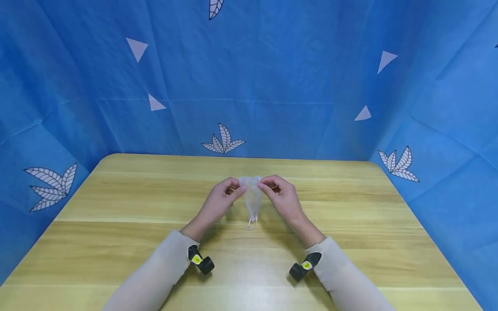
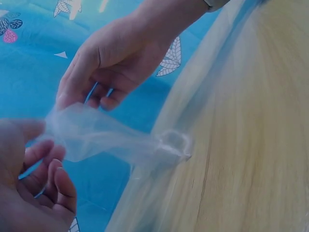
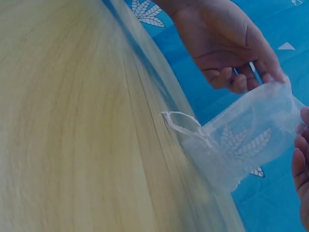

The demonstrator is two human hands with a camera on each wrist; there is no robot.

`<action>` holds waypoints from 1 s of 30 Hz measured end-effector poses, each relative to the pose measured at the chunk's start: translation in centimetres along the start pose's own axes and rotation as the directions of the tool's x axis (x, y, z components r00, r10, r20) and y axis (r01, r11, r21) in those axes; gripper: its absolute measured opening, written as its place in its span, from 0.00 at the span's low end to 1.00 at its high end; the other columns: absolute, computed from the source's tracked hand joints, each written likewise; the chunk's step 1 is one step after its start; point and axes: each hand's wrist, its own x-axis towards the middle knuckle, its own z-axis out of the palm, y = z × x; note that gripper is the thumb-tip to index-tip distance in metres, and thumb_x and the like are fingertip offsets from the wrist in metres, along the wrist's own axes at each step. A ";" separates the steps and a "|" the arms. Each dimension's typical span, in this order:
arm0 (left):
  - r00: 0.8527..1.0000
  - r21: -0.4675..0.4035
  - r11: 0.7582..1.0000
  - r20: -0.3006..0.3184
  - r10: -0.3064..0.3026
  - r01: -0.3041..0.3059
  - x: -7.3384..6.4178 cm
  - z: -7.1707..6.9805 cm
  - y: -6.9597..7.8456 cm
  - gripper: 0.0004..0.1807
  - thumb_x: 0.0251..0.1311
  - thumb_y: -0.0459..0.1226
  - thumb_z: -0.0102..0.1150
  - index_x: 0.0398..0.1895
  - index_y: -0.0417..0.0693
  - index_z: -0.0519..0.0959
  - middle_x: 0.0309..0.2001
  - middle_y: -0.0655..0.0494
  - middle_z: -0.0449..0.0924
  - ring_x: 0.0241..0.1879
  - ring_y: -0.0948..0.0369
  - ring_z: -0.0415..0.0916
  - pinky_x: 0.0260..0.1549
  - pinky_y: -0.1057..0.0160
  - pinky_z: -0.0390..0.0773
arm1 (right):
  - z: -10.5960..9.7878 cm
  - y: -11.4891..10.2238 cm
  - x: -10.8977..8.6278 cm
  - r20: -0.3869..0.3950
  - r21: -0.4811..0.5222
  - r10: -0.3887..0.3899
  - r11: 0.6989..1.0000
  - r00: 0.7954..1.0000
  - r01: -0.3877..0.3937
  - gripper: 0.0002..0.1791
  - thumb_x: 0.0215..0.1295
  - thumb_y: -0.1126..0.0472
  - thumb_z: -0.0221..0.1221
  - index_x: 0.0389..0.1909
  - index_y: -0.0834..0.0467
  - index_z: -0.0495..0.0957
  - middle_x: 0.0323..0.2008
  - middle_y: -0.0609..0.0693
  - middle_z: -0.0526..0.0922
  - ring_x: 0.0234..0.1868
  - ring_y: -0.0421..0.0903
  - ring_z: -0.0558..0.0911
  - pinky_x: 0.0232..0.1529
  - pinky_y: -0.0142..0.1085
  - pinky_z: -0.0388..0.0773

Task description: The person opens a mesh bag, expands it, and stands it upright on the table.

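Observation:
A small sheer white mesh drawstring pouch [image 1: 253, 202] hangs between the two hands over the table. My left hand [image 1: 222, 196] pinches its upper left corner between thumb and fingers. At the upper right corner, the thumb and fingers of my right hand [image 1: 283, 198] pinch the mesh. The pouch narrows downward to its gathered end, where a white cord loop [image 1: 251, 223] hangs. In the right wrist view the mesh [image 3: 263, 113] is spread and see-through, with the blue cloth's pattern showing through it. I see nothing inside the pouch.
A light wood-grain table [image 1: 128, 242] with rounded far corners lies below the hands. Blue cloth [image 1: 272, 86] printed with white leaves and triangles rises behind it and along both sides. A small black camera [image 1: 201, 260] is strapped at the left wrist, another black camera [image 1: 305, 266] at the right.

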 end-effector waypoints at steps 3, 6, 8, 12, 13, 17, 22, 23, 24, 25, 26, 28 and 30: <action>0.998 -0.010 0.999 -0.045 0.036 -0.037 0.0 0.0 0.0 0.13 0.68 0.48 0.58 0.45 0.49 0.79 0.41 0.55 0.79 0.36 0.56 0.73 0.30 0.62 0.76 | 0.0 -0.1 0.0 -0.015 0.012 0.005 1.000 1.000 -0.005 0.07 0.66 0.60 0.63 0.40 0.59 0.82 0.34 0.50 0.83 0.34 0.45 0.79 0.34 0.32 0.75; 0.996 -0.052 0.997 -0.075 0.054 -0.058 0.0 -0.1 0.0 0.16 0.67 0.48 0.59 0.49 0.48 0.77 0.45 0.54 0.78 0.36 0.56 0.73 0.31 0.57 0.78 | 0.1 -0.2 0.0 -0.026 0.035 0.010 0.999 1.000 -0.009 0.07 0.66 0.61 0.64 0.39 0.61 0.82 0.33 0.52 0.83 0.34 0.45 0.79 0.33 0.31 0.74; 0.996 -0.074 0.995 -0.074 0.054 -0.060 0.1 -0.1 0.0 0.19 0.66 0.50 0.59 0.53 0.49 0.76 0.47 0.53 0.76 0.36 0.55 0.73 0.32 0.52 0.79 | 0.2 -0.2 0.1 -0.030 0.050 0.014 0.999 0.999 -0.012 0.06 0.65 0.62 0.64 0.38 0.62 0.82 0.33 0.52 0.83 0.33 0.46 0.78 0.32 0.30 0.73; 0.999 -0.071 0.997 -0.022 0.041 -0.042 0.1 0.1 -0.2 0.24 0.65 0.49 0.61 0.61 0.50 0.73 0.51 0.52 0.74 0.38 0.55 0.74 0.34 0.49 0.80 | 0.5 -0.2 0.0 -0.022 0.060 0.022 0.998 1.000 -0.021 0.06 0.65 0.62 0.64 0.38 0.62 0.82 0.32 0.53 0.82 0.32 0.46 0.78 0.31 0.30 0.73; 0.999 -0.064 0.997 -0.002 0.041 -0.041 0.1 0.1 -0.2 0.25 0.65 0.48 0.62 0.62 0.50 0.72 0.53 0.52 0.74 0.39 0.55 0.74 0.35 0.50 0.80 | 0.6 -0.2 -0.1 -0.020 0.057 0.024 0.998 1.000 -0.023 0.06 0.65 0.62 0.64 0.38 0.62 0.82 0.32 0.53 0.83 0.32 0.45 0.78 0.31 0.30 0.73; 0.997 -0.053 0.998 0.070 0.041 -0.037 -0.1 0.3 -0.4 0.27 0.66 0.49 0.59 0.66 0.50 0.69 0.54 0.51 0.74 0.40 0.55 0.76 0.36 0.54 0.81 | 0.9 -0.2 -0.2 -0.010 0.027 0.036 0.999 0.999 -0.036 0.05 0.65 0.65 0.63 0.38 0.63 0.82 0.33 0.53 0.83 0.32 0.43 0.78 0.32 0.30 0.73; 0.997 -0.192 0.981 0.069 0.045 -0.031 0.0 0.0 -0.5 0.28 0.75 0.55 0.38 0.64 0.46 0.71 0.49 0.48 0.76 0.38 0.52 0.75 0.36 0.57 0.80 | 1.0 -0.2 -0.2 -0.002 0.050 0.069 0.996 0.998 -0.069 0.06 0.65 0.67 0.63 0.39 0.65 0.81 0.34 0.54 0.82 0.32 0.42 0.78 0.32 0.30 0.73; 0.997 -0.219 0.975 0.061 0.045 -0.030 0.0 -0.1 -0.6 0.29 0.75 0.55 0.36 0.63 0.45 0.72 0.47 0.47 0.76 0.38 0.51 0.74 0.36 0.57 0.79 | 0.9 -0.1 -0.2 -0.001 0.068 0.079 0.995 0.997 -0.078 0.06 0.65 0.66 0.63 0.39 0.65 0.81 0.34 0.54 0.82 0.33 0.43 0.78 0.32 0.30 0.73; 0.998 -0.232 0.972 0.053 0.044 -0.030 0.1 -0.2 -0.6 0.28 0.75 0.55 0.37 0.61 0.44 0.74 0.44 0.46 0.76 0.38 0.51 0.73 0.36 0.58 0.79 | 0.9 -0.1 -0.3 0.000 0.088 0.085 0.993 0.996 -0.085 0.07 0.65 0.65 0.63 0.39 0.65 0.82 0.34 0.54 0.82 0.33 0.44 0.78 0.33 0.30 0.74; 0.998 -0.231 0.973 0.048 0.040 -0.028 0.1 -0.3 -0.7 0.27 0.75 0.54 0.39 0.60 0.44 0.75 0.42 0.45 0.76 0.36 0.51 0.72 0.35 0.58 0.78 | 0.8 -0.1 -0.3 0.001 0.106 0.091 0.990 0.996 -0.090 0.07 0.65 0.65 0.63 0.39 0.66 0.81 0.34 0.54 0.82 0.33 0.45 0.78 0.34 0.31 0.75; 0.998 -0.216 0.976 0.045 0.037 -0.027 0.2 -0.4 -0.8 0.25 0.75 0.52 0.41 0.59 0.44 0.76 0.40 0.44 0.76 0.35 0.52 0.72 0.34 0.57 0.77 | 0.8 -0.1 -0.3 0.004 0.125 0.094 0.988 0.996 -0.094 0.08 0.66 0.64 0.63 0.40 0.65 0.82 0.34 0.54 0.81 0.34 0.47 0.78 0.34 0.32 0.76; 0.998 -0.163 0.986 0.044 0.043 -0.035 0.3 -0.4 -1.1 0.20 0.73 0.48 0.48 0.56 0.45 0.78 0.36 0.42 0.75 0.32 0.55 0.70 0.32 0.56 0.76 | 0.7 -0.1 -0.3 0.011 0.143 0.098 0.985 0.995 -0.098 0.08 0.66 0.63 0.63 0.40 0.65 0.81 0.34 0.53 0.81 0.35 0.50 0.78 0.36 0.34 0.77; 0.998 -0.118 0.992 0.042 0.050 -0.045 0.3 -0.4 -1.2 0.17 0.72 0.46 0.52 0.53 0.46 0.80 0.35 0.42 0.76 0.30 0.57 0.69 0.30 0.57 0.74 | 0.6 -0.2 -0.3 0.018 0.148 0.095 0.984 0.995 -0.096 0.09 0.66 0.62 0.63 0.40 0.65 0.81 0.34 0.53 0.81 0.36 0.52 0.78 0.36 0.35 0.78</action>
